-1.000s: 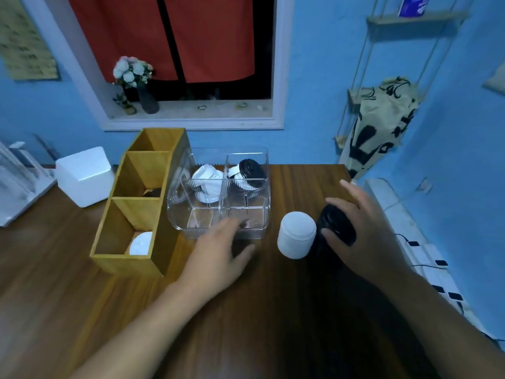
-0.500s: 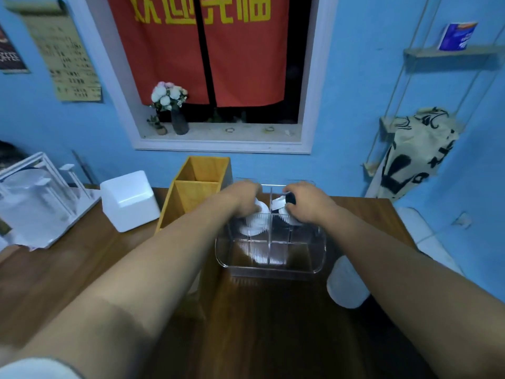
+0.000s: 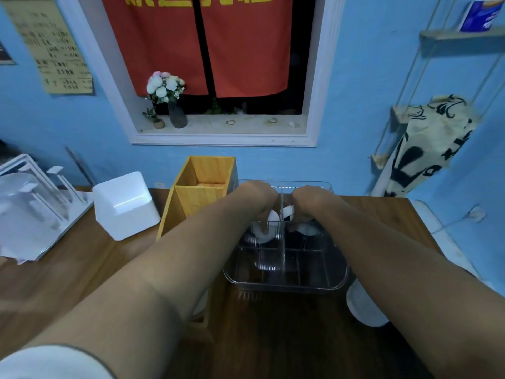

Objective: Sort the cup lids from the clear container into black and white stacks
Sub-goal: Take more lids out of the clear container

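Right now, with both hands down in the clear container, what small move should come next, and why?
Probably lift the right hand out of the clear container and carry the white lid it pinches to the white stack beside it. The left hand is curled among lids, its grip unclear.

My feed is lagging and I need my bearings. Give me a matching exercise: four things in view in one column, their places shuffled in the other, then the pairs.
Things:
1. left hand
2. right hand
3. white box
4. white lid stack

Places:
A. on the table, left of the wooden organizer
B. in the far right part of the clear container
C. on the table, right of the clear container
D. in the far left part of the clear container

Pairs: 1-D, 2-B, 3-A, 4-C.
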`<state>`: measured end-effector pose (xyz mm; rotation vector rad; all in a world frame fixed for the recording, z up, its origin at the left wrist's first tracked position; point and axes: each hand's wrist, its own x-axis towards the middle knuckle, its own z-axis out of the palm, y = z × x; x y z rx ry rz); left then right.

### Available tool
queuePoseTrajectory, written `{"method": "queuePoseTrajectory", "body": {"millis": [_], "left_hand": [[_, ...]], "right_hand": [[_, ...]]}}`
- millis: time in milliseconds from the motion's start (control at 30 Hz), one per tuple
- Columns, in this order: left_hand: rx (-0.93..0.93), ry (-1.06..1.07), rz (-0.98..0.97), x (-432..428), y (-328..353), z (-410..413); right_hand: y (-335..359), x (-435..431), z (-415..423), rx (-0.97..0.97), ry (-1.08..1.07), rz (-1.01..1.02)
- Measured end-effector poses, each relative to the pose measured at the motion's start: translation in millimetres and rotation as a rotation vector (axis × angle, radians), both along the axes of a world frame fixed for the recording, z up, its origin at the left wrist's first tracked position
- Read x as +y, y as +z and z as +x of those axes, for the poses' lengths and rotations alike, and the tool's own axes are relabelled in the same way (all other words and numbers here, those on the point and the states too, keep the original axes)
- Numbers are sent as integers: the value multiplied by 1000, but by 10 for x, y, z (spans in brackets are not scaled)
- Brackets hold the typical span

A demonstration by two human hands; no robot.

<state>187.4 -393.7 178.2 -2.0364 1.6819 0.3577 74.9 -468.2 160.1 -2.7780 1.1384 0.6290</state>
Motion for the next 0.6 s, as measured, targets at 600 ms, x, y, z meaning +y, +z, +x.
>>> {"method": "queuePoseTrajectory", "body": {"millis": [600], "left_hand": [[12, -79, -106, 55, -161, 228]], "right_hand": [[-14, 93, -347, -248, 70, -279]]}}
